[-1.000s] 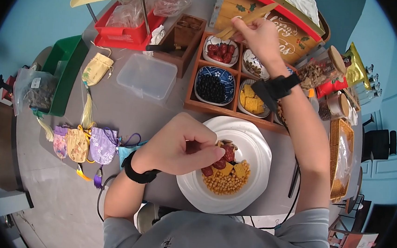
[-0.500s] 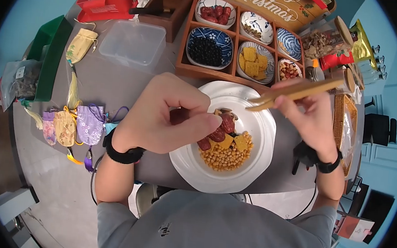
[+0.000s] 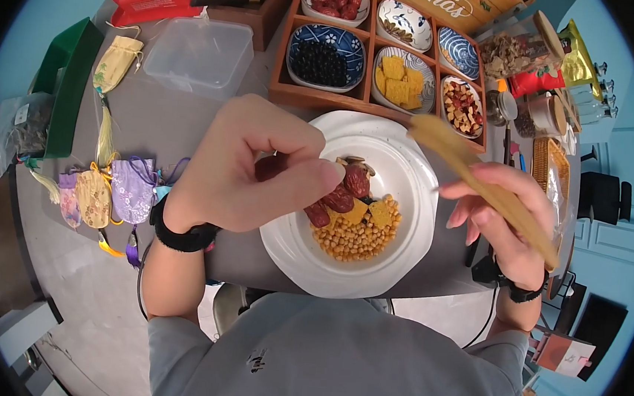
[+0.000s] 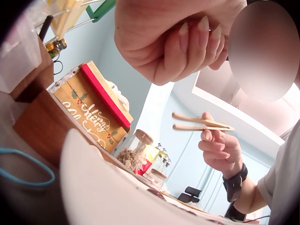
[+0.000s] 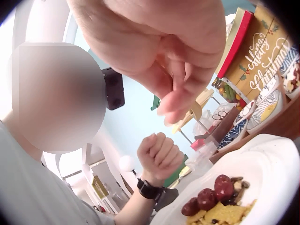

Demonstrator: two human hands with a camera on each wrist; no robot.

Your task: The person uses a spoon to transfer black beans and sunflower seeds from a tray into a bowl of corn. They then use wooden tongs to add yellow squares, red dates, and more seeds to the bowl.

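Observation:
My left hand [image 3: 263, 168] hangs over the left side of the white bowl [image 3: 272, 250], its fingers curled into a fist with nothing visible in it. In the bowl lie red dates [image 3: 355, 180], yellow square pieces [image 3: 381, 214], yellow beans [image 3: 351, 243] and a few seeds. On the bowl's right, my right hand [image 3: 513, 217] holds wooden tongs [image 3: 475, 177] between thumb and fingers. The left wrist view shows the two arms of the tongs [image 4: 190, 123] apart at the tips, nothing between them.
Behind the bowl stands a divided wooden tray [image 3: 317, 98] with small dishes of dates, black beans, yellow pieces and chopped bits. To its left are a clear plastic box [image 3: 198, 55] and embroidered pouches [image 3: 131, 189]. Glass jars [image 3: 526, 47] and a wicker basket [image 3: 547, 156] line the right side.
The right hand with the tongs has come from above the tray down to the right of the bowl, and the tongs have turned. The left hand keeps its fist beside the dates.

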